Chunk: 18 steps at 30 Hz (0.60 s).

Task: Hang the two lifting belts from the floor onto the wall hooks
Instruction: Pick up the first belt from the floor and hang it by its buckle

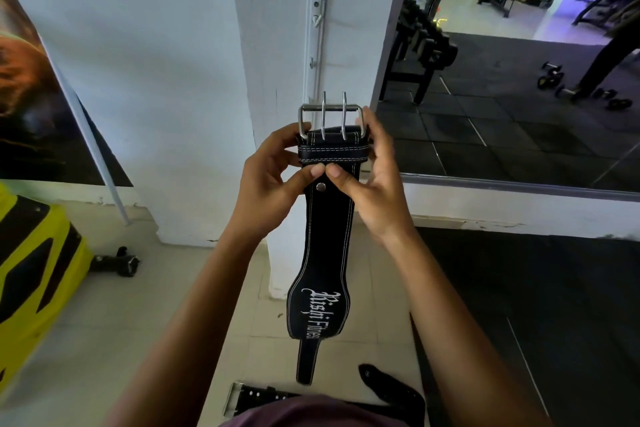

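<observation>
Left hand point(273, 172): fingers pinching held belt point(323, 253) below buckle point(330, 121).
Right hand point(372, 180): same pinch.
Above fingers: hook rail point(314, 45), unobstructed.
Below: second belt point(311, 399) on floor point(138, 340).

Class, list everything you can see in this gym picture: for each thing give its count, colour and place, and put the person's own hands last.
held lifting belt: one, black with white stitching and lettering, hanging from both hands before the pillar
buckle: one, silver, two prongs, at the belt's top
floor belt: one, black, on the tiles at the bottom edge
hook rail: one, white, on the pillar
mirror: one, on the right wall
yellow and black object: one, lower left
poster: one, dark and orange, left wall
left hand: gripping the belt
right hand: gripping the belt
</observation>
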Tool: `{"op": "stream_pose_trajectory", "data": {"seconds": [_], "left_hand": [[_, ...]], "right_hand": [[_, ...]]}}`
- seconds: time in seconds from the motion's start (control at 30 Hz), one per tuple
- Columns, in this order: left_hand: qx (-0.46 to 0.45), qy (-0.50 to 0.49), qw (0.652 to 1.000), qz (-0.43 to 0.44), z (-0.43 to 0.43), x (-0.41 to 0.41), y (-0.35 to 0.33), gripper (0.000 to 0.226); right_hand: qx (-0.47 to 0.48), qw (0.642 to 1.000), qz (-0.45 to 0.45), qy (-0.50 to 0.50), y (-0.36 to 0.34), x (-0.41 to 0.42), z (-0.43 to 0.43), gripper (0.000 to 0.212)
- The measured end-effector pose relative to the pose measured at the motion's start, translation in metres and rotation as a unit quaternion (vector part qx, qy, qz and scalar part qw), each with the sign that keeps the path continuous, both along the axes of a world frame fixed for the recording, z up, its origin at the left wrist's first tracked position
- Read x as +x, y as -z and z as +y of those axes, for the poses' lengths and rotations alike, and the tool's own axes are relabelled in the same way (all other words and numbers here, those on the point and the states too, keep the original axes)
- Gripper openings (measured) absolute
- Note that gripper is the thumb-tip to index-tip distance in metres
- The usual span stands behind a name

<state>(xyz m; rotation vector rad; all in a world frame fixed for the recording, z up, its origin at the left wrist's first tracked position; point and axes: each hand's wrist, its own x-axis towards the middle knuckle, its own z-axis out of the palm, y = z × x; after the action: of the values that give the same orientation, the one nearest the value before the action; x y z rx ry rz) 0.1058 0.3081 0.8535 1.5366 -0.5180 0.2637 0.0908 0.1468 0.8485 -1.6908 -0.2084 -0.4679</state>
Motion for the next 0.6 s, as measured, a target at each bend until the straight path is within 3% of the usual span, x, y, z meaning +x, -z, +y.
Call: {"op": "stream_pose_trajectory", "data": {"seconds": [0.27, 0.47, 0.6], "left_hand": [[0.033, -0.040, 0.998, -0.036, 0.006, 0.010, -0.002, 0.049], [0.077, -0.050, 0.989, -0.113, 0.005, 0.032, -0.032, 0.069], [0.090, -0.055, 0.978, -0.179, 0.001, 0.053, -0.067, 0.070]], "right_hand": [[-0.002, 0.998, -0.060, 0.007, -0.010, 0.010, 0.000, 0.057], [-0.063, 0.989, -0.127, 0.031, -0.029, 0.034, 0.006, 0.060], [-0.090, 0.980, -0.167, 0.058, -0.057, 0.061, 0.006, 0.077]]}}
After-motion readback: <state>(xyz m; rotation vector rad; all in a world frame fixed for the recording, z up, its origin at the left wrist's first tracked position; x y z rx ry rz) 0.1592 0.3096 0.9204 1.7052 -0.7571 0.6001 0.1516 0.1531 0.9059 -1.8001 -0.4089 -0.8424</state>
